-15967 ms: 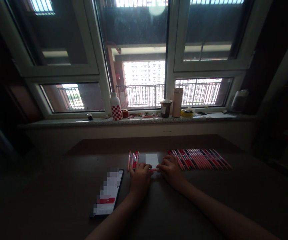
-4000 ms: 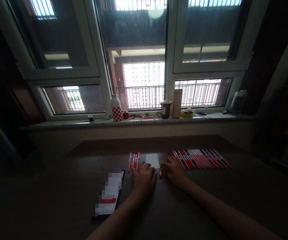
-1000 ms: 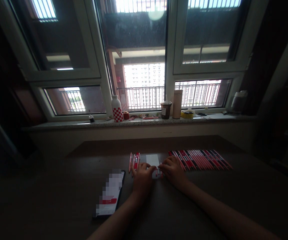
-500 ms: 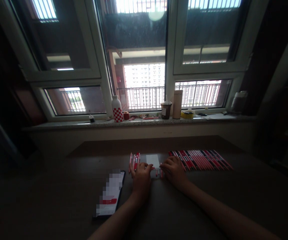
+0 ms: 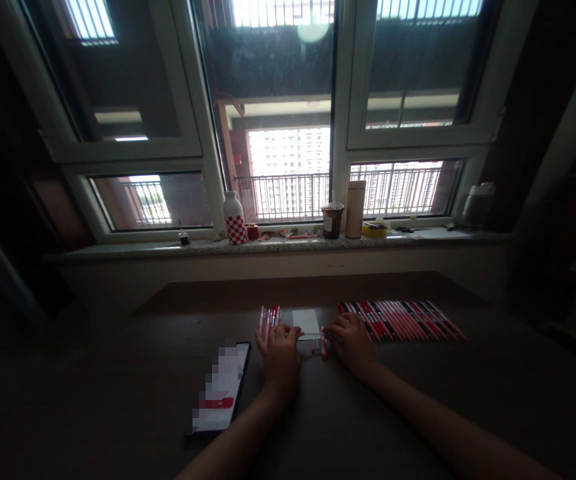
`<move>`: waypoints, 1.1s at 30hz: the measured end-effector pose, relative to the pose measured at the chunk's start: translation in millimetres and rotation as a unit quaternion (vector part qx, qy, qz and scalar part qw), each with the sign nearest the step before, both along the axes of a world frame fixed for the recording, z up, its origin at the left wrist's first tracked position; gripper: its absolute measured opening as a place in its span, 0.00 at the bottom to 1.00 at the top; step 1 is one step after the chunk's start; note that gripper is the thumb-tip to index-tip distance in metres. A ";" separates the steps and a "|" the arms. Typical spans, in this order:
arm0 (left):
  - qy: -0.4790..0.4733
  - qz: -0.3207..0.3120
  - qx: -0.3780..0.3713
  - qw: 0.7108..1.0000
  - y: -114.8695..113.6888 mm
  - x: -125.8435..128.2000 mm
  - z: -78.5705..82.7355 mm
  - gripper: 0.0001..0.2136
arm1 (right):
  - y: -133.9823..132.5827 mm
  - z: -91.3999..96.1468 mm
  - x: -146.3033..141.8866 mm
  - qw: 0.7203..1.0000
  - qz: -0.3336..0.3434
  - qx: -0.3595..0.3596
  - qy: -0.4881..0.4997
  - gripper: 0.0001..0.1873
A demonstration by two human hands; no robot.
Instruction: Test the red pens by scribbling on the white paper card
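A thin pale rod [image 5: 311,334], perhaps a pen refill, spans level between my two hands. My left hand [image 5: 281,357] pinches its left end, the other fingers curled down. At the opposite end my right hand [image 5: 351,340] has its fingertips closed round the tip, partly hiding it. Just behind the rod lies a white card [image 5: 305,320] on the table. Below the rod, a short pink piece [image 5: 324,348] lies by my right fingertips, with a smaller one beside it. Several pink and red pens [image 5: 269,320] lie beyond my left hand.
A long row of pink, red and black pens [image 5: 403,321] lies right of my right hand. A phone [image 5: 223,387] rests left of my left forearm. On the windowsill [image 5: 198,249] stand a checkered bottle [image 5: 235,220], a drink cup [image 5: 333,221] and a tall cylinder [image 5: 355,209].
My hands have moved slightly apart, the left one a little to the left. More of the pale rod shows between them. The pens and phone stay where they were.
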State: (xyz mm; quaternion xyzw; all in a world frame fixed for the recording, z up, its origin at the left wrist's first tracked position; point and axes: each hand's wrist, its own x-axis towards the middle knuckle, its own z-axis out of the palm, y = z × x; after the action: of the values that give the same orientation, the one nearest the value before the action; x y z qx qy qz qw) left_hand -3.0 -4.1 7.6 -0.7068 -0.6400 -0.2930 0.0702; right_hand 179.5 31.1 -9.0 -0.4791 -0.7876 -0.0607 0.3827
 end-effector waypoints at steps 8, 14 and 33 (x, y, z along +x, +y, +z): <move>0.013 0.017 -0.012 1.000 -1.4 0.9 2.7 0.16 | 1.1 0.0 1.2 1.000 -0.013 -0.009 -0.009 0.07; 0.008 0.018 -0.015 1.000 -1.0 1.0 2.3 0.17 | 1.1 -0.4 2.0 1.000 -0.017 -0.010 -0.013 0.08; 0.022 0.066 0.011 0.998 0.0 0.0 -0.2 0.16 | -1.4 3.1 0.9 0.999 -0.039 -0.022 -0.004 0.09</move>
State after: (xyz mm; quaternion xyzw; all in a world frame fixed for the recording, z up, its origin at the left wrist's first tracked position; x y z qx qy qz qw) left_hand -3.0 -4.1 7.3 -0.6686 -0.6801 -0.2791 0.1115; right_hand 180.4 29.7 -6.0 -0.5176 -0.7711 -0.0605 0.3659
